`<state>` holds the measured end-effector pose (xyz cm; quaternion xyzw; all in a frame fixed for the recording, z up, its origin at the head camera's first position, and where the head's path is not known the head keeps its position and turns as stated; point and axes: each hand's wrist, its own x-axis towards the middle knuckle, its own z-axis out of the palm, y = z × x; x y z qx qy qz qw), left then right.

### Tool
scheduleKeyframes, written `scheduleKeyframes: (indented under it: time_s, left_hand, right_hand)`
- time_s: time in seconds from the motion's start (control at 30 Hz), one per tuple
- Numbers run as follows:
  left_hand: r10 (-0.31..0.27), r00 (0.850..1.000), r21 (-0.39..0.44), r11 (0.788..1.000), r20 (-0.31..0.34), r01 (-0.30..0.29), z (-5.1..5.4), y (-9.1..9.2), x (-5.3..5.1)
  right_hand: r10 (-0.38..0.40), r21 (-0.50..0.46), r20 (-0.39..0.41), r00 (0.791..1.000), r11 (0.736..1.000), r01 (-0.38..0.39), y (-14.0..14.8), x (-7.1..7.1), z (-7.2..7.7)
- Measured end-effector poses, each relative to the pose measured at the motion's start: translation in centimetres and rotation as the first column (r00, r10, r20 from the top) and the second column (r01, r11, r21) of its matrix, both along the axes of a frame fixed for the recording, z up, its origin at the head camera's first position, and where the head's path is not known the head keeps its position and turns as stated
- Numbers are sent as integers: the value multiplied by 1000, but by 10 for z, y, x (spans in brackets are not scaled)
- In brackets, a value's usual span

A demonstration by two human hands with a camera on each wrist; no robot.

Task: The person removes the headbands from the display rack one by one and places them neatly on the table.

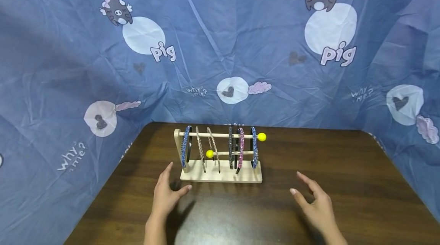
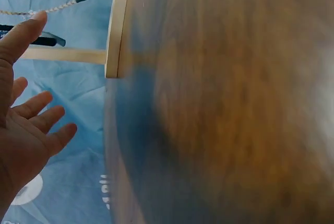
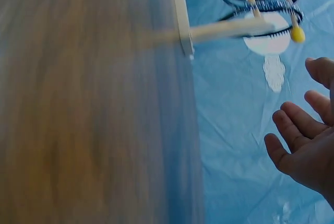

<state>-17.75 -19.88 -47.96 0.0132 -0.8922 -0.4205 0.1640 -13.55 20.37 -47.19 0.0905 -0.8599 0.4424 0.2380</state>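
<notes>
Rack (image 1: 220, 176) lies beyond & btwn L hand (image 1: 164, 195) (nearer) & R hand (image 1: 317, 205), long axis L-R; both empty, loosely spread.

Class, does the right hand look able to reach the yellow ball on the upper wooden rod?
Probably yes: the right hand is empty, with nothing visible between it and the yellow ball.

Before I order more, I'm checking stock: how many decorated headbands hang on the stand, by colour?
Blue headbands: 2
Beige headbands: 2
Dark glittery headband: 1
Pink headband: 1
Total: 6
</notes>
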Motion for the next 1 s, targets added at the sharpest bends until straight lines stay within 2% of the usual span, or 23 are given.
scheduleKeyframes:
  time_s: [0.2, 0.33, 0.47, 0.63, 0.87, 1.0]
  left_hand:
    - [18, 1000, 1, 1000, -10, -18, -5, 3, -15]
    - [22, 1000, 32, 999, -1, -22, -11, 5, -22]
    - [23, 999, 69, 997, 44, -26, -17, 5, -27]
    - [21, 998, 153, 988, 65, -31, -23, 5, -34]
    - [8, 999, 257, 966, 53, -22, -32, 9, -47]
    - [-4, 998, 246, 969, 65, -12, -39, 10, -52]
  right_hand:
    - [70, -86, 6, 998, 994, -70, -18, -15, 0]
    - [118, -167, -6, 993, 979, -117, -28, -21, -2]
    - [172, -262, -32, 985, 949, -174, -38, -27, -7]
    - [233, -343, -35, 972, 910, -231, -50, -37, -9]
    - [268, -440, 14, 963, 867, -235, -62, -52, -7]
    - [289, -472, 17, 957, 846, -247, -67, -56, 0]
